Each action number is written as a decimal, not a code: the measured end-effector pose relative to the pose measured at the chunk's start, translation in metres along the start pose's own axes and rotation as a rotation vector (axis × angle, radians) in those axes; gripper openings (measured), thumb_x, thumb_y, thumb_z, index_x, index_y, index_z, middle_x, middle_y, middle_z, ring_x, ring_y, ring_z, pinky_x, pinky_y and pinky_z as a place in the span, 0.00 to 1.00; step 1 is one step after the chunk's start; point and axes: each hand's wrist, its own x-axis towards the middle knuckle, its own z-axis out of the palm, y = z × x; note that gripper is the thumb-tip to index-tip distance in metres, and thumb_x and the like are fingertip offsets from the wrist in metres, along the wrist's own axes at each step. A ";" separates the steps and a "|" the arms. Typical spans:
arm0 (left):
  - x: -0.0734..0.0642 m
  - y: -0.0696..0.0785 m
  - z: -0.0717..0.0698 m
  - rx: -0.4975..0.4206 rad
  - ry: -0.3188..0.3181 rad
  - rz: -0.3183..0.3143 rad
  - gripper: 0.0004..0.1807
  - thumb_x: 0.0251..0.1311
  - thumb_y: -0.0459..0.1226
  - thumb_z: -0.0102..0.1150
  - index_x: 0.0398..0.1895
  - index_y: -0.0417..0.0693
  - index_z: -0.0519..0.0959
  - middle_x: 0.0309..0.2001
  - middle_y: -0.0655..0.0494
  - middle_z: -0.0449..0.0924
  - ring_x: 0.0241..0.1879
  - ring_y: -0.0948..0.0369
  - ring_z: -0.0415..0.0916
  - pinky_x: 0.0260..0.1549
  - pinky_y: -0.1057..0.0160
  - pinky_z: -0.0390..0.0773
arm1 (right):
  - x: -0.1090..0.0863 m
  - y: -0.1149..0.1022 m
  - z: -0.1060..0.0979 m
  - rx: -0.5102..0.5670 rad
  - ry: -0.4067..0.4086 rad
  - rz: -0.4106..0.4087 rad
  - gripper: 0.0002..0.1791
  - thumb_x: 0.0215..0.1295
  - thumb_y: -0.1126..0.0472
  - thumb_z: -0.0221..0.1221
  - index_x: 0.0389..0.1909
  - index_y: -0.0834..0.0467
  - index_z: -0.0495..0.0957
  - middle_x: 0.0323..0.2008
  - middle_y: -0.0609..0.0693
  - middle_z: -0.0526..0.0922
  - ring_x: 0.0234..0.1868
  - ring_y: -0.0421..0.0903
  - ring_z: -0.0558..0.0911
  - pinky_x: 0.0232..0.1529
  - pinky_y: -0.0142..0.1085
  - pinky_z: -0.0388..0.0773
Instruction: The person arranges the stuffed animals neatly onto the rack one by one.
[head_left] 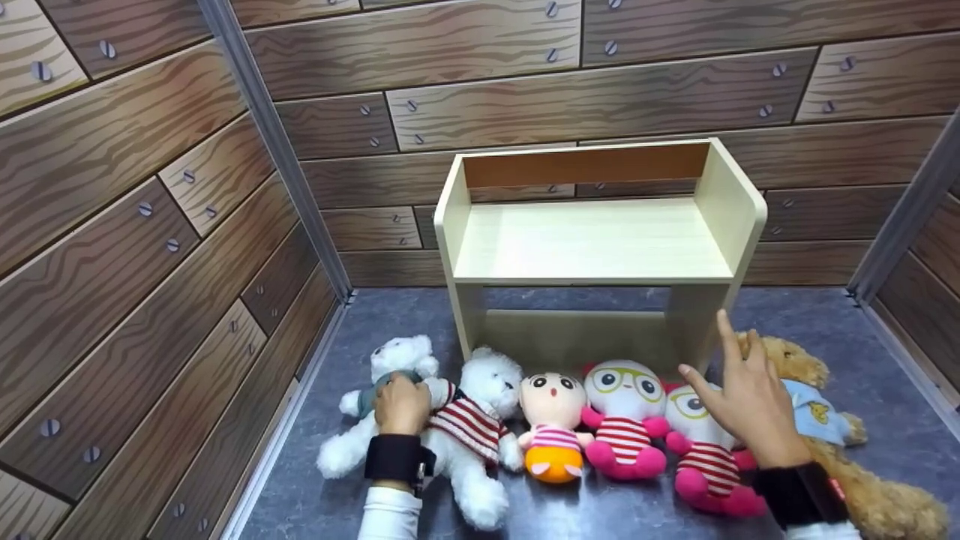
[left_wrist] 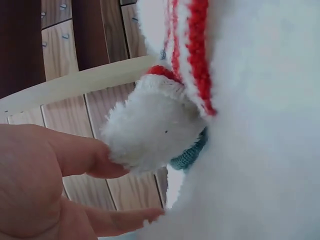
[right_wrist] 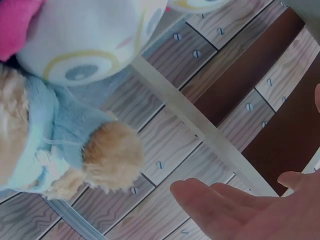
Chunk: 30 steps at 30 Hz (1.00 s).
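Observation:
In the head view, my left hand (head_left: 401, 405) is over the raised arm of a white teddy bear in a red-striped sweater (head_left: 469, 427), beside a smaller white bear in a teal top (head_left: 403, 356). The left wrist view shows one fingertip touching the white paw (left_wrist: 150, 125), with another finger against white fur below and a gap between them. My right hand (head_left: 750, 405) hovers with fingers spread and nothing held. It partly covers a plush doll with yellow glasses (head_left: 709, 457) and a brown teddy bear in a light blue shirt (head_left: 817, 412).
A cream two-tier shelf (head_left: 600, 240) stands behind the row of toys. Between the hands lie a doll with orange bottoms (head_left: 553, 427) and another plush with yellow glasses (head_left: 626, 420). Wood-patterned walls (head_left: 480, 75) enclose the grey floor (head_left: 300, 495).

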 end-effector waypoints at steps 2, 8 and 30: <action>0.000 -0.002 -0.007 -0.010 -0.039 0.037 0.21 0.67 0.40 0.50 0.48 0.25 0.75 0.44 0.24 0.77 0.46 0.32 0.77 0.45 0.39 0.76 | 0.003 0.000 -0.001 0.005 0.014 -0.009 0.54 0.67 0.38 0.59 0.81 0.47 0.36 0.69 0.83 0.49 0.61 0.86 0.59 0.41 0.76 0.66; -0.010 -0.001 -0.031 -0.010 -0.101 0.186 0.17 0.64 0.35 0.49 0.15 0.44 0.71 0.31 0.36 0.81 0.35 0.40 0.80 0.36 0.45 0.78 | 0.010 0.002 0.001 0.015 0.035 -0.039 0.54 0.67 0.42 0.61 0.81 0.45 0.35 0.68 0.83 0.52 0.59 0.85 0.61 0.40 0.76 0.66; 0.032 -0.024 -0.008 0.121 -0.152 -0.006 0.52 0.52 0.59 0.64 0.62 0.20 0.63 0.55 0.21 0.74 0.58 0.34 0.72 0.57 0.46 0.73 | 0.033 -0.001 -0.002 0.048 0.131 -0.059 0.48 0.65 0.56 0.64 0.78 0.55 0.44 0.62 0.79 0.62 0.50 0.80 0.69 0.39 0.72 0.68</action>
